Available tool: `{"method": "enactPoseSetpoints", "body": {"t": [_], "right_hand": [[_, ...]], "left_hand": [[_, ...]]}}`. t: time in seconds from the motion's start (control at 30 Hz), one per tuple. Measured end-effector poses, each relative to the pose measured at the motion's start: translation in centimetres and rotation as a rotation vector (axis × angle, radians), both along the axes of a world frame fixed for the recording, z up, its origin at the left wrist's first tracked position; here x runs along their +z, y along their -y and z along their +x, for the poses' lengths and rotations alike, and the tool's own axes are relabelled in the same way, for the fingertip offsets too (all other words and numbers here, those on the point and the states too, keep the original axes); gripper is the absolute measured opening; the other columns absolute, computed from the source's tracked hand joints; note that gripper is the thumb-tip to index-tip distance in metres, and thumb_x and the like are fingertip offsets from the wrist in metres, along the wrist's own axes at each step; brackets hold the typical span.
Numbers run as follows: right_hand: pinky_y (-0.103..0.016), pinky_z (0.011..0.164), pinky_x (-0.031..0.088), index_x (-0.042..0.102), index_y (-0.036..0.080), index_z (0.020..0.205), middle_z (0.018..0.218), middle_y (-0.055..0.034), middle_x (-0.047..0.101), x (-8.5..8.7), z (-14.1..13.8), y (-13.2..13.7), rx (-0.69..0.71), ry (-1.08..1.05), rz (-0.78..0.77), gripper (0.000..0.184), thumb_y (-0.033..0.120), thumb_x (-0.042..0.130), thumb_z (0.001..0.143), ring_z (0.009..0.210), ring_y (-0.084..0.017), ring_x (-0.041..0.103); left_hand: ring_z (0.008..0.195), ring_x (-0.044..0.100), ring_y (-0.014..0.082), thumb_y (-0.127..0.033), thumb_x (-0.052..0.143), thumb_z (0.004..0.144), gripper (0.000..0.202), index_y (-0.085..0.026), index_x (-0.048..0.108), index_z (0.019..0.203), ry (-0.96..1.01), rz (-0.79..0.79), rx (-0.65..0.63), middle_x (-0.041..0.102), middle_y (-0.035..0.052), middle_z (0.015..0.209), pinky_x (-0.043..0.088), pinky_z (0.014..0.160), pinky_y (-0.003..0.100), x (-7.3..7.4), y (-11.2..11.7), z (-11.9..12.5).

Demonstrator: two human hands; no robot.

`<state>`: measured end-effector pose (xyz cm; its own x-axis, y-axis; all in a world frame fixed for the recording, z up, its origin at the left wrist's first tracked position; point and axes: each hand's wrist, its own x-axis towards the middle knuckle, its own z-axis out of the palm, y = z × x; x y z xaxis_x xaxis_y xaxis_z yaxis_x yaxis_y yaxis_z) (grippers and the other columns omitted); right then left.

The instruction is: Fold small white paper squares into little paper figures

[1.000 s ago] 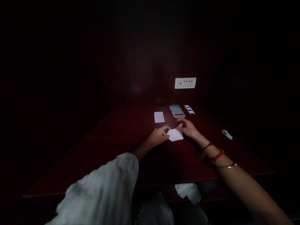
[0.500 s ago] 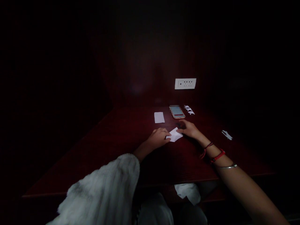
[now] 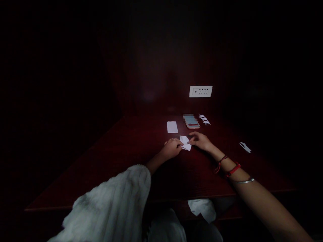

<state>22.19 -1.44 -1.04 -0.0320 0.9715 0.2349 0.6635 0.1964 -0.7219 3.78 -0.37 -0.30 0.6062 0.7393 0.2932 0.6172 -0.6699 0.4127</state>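
A small white sheet of folded paper (image 3: 186, 144) lies on the dark red table between my hands, with creases across it. My left hand (image 3: 173, 148) grips its left side, thumb and fingers closed at the edge. At the right side, my right hand (image 3: 200, 140) has its thumb on the paper, the forefinger bent above it. Just beyond my hands rests a flat white piece of paper (image 3: 172, 127), apart from both of them.
A phone (image 3: 192, 121) lies at the back, beside several folded white paper pieces (image 3: 205, 119). Thin paper strips (image 3: 245, 147) are at the right. A socket panel (image 3: 201, 91) is on the wall. White material (image 3: 202, 209) shows below the table's front edge (image 3: 126, 202).
The folded paper has turned and now looks narrower, with a layer folded over. My right hand has moved slightly left, closer to my left hand.
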Motion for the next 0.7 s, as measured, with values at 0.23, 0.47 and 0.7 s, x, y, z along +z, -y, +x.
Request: {"method": "enactPoseSetpoints", "body": {"t": [0.23,0.47,0.7], "right_hand": [[-0.021,0.059,0.040,0.049,0.018,0.096,0.072,0.0013,0.057,-0.4,-0.4,-0.2,0.023,0.033,0.037,0.044,0.016,0.063,0.055,0.061,-0.009,0.052],[-0.021,0.058,0.039,0.048,0.018,0.099,0.072,0.0008,0.057,-0.1,-1.2,0.4,0.023,0.089,0.046,0.045,0.020,0.062,0.056,0.061,-0.009,0.051],[-0.020,0.057,0.038,0.048,0.018,0.099,0.067,0.0022,0.057,1.0,-2.2,1.3,0.059,0.134,0.152,0.040,0.012,0.055,0.060,0.058,-0.008,0.050]], "left_hand": [[0.091,0.047,0.0160,-0.035,0.045,0.071,0.029,-0.026,0.054,0.098,0.060,-0.062,0.031,0.056,0.0000,0.097,0.034,0.082,0.028,0.4,0.1,-0.3],[0.091,0.045,0.0189,-0.030,0.057,0.063,0.060,-0.027,0.033,0.117,0.007,-0.008,0.093,0.054,0.0006,0.089,0.032,0.079,0.032,0.2,0.8,-0.2],[0.084,0.047,0.0172,-0.027,0.054,0.065,0.065,-0.025,0.022,0.122,0.015,0.018,0.074,0.054,-0.0009,0.083,0.033,0.076,0.029,0.2,0.6,-0.2]]}}
